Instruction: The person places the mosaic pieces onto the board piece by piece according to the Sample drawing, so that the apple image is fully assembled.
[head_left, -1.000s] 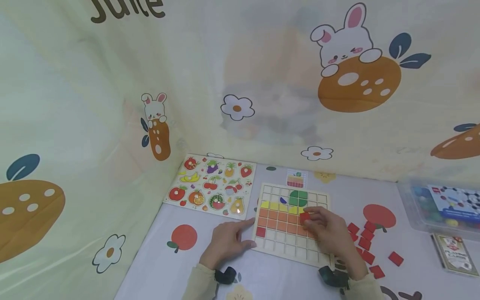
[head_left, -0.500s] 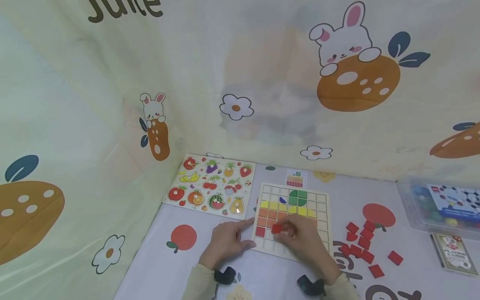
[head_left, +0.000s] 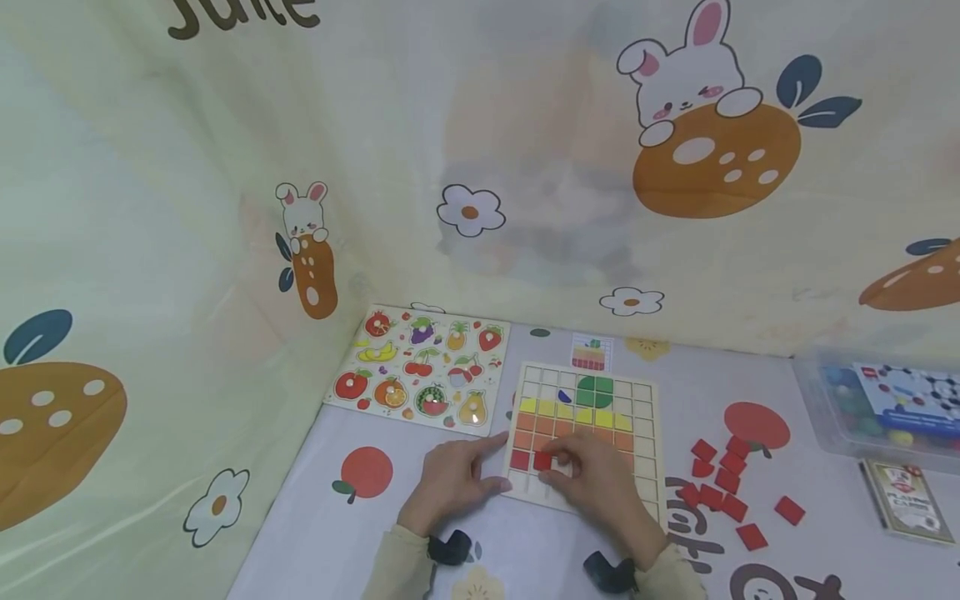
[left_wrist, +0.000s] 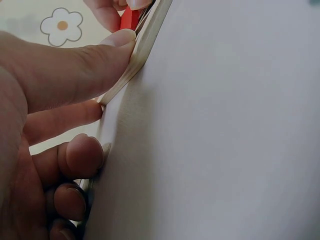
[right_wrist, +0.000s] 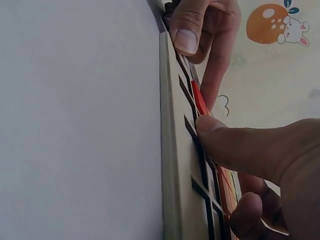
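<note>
A wooden grid board [head_left: 648, 479] lies on the table with yellow, orange and green pieces set in its upper rows. In the red row one red square tile [head_left: 520, 460] sits in the leftmost cell. My right hand [head_left: 600, 479] pinches another red square tile [head_left: 542, 461] at the neighbouring cell; in the right wrist view this tile [right_wrist: 199, 100] stands slightly tilted by the thumb. My left hand [head_left: 453, 483] rests at the board's left edge, thumb [left_wrist: 117, 50] and index finger extended against it, the other fingers loosely bent.
Several loose red tiles [head_left: 727, 480] are scattered right of the board. Behind it lies a small pattern card [head_left: 591, 353]. A fruit puzzle board [head_left: 420, 367] is at back left. At right are a clear plastic box [head_left: 832, 433] and a boxed card deck [head_left: 903, 500].
My right hand has moved left and toward me across the board, bringing the red tile to the cell beside the first red one. My left hand stays in place.
</note>
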